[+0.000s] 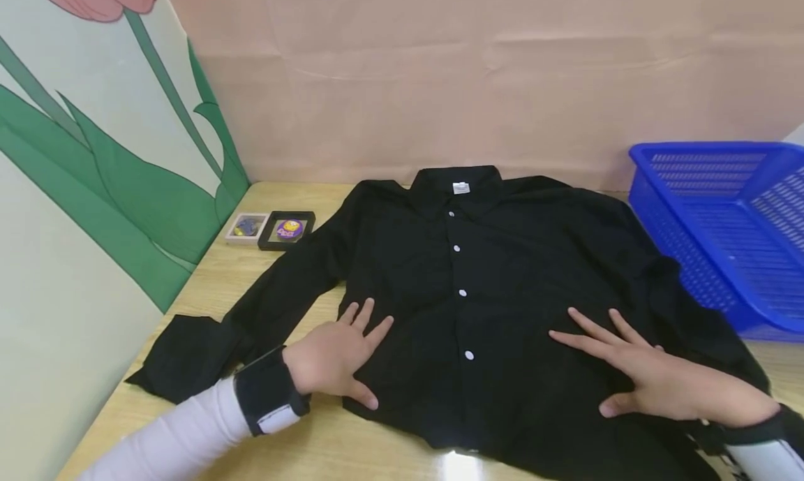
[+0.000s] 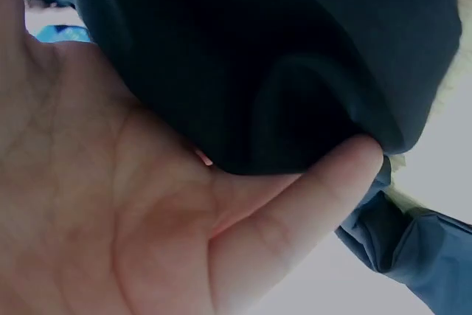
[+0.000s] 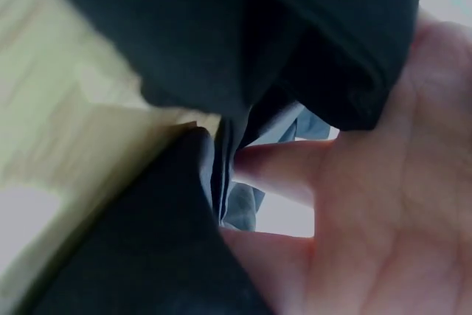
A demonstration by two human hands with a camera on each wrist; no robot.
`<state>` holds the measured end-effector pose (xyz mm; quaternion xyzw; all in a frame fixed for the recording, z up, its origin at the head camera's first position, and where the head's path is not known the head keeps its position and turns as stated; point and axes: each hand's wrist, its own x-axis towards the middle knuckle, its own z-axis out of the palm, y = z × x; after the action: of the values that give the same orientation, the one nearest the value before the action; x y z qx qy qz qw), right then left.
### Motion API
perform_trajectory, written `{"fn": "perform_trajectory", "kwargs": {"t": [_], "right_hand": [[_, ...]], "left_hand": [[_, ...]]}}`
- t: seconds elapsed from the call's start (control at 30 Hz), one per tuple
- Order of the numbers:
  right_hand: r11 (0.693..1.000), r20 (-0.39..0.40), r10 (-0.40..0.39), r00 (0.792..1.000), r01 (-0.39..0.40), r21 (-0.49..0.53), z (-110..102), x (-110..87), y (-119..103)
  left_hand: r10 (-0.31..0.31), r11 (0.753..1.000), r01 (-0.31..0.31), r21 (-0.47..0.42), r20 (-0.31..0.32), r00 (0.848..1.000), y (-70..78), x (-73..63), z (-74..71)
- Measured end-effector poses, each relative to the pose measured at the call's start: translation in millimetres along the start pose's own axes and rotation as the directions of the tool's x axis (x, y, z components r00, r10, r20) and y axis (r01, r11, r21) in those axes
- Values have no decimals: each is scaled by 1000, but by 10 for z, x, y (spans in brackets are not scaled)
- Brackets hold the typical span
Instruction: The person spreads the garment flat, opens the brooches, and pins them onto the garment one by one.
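Note:
A black button-up shirt (image 1: 414,292) lies front side up on the table, its collar toward the wall and a row of white buttons down the middle. On its left side edge rests my left hand (image 1: 336,355), fingers spread and straight. The right hand (image 1: 653,373) lies with spread fingers on the shirt's right half. In the left wrist view, the palm (image 2: 110,204) and little finger are against a fold of dark cloth (image 2: 221,71). The right wrist view shows that palm (image 3: 391,204) beside loose dark folds (image 3: 184,35). The left sleeve stretches outward, its cuff turned over.
A blue plastic basket (image 1: 685,237) stands at the right, next to the shirt's shoulder. Two small framed boxes, one white (image 1: 247,227) and one black (image 1: 287,230), lie at the back left. A pink-covered wall (image 1: 440,83) rises behind the wooden table (image 1: 264,460).

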<state>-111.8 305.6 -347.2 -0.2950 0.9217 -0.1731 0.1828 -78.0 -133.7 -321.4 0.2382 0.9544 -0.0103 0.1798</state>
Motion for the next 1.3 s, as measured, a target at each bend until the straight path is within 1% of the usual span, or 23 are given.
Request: {"fn": "perform_trajectory", "kwargs": {"t": [0.17,0.27,0.37,0.43,0.5,0.57,0.63,0.7,0.8,0.9,1.0,1.03,1.1,1.17,1.23,1.3], "right_hand": [[1000,-10,-15,1000,15,-16,-3,-13,17],[1000,14,-28,1000,28,-12,-42,6,24],[996,24,-30,999,32,-79,-176,92,-41],[987,5,-42,999,42,-154,-322,175,-125],[972,-32,-54,998,45,-232,-496,270,-230],[960,-66,-65,996,44,-278,-671,357,-338],[953,-96,-55,994,23,-303,-835,447,-459],[954,-98,-37,995,6,-301,-977,559,-571],[966,-86,-16,996,-7,-259,-1113,723,-721],[971,-93,-31,995,8,-237,-1129,908,-797],[971,-113,-53,992,25,-236,-1059,1071,-815],[973,-114,-48,992,21,-230,-1019,1121,-818],[978,-93,-14,996,-5,-208,-920,1198,-810],[982,-45,49,998,-56,-178,-811,1261,-812],[981,14,116,993,-112,-159,-702,1317,-820],[976,68,171,983,-160,-149,-608,1373,-839]], "left_hand": [[5,999,-4,40,-23,1000,7,7,-17],[0,999,0,40,-10,1000,12,5,-30],[-23,999,24,-22,45,999,-3,-4,-83],[-34,996,39,-74,73,997,-21,5,-148],[-25,992,34,-122,76,997,-33,38,-233],[7,989,-1,-146,43,999,-27,88,-329],[46,988,-45,-150,5,999,3,140,-418],[81,984,-84,-155,-25,996,55,187,-485],[124,979,-128,-160,-35,992,164,243,-578],[165,973,-169,-154,-36,986,268,325,-665],[186,972,-190,-136,-38,982,369,409,-733],[189,973,-192,-130,-37,981,396,437,-747],[188,975,-190,-117,-31,982,435,475,-762],[184,976,-185,-114,-21,983,455,491,-754],[176,977,-175,-120,-8,984,458,484,-723],[165,978,-162,-133,10,986,451,466,-686]]}}
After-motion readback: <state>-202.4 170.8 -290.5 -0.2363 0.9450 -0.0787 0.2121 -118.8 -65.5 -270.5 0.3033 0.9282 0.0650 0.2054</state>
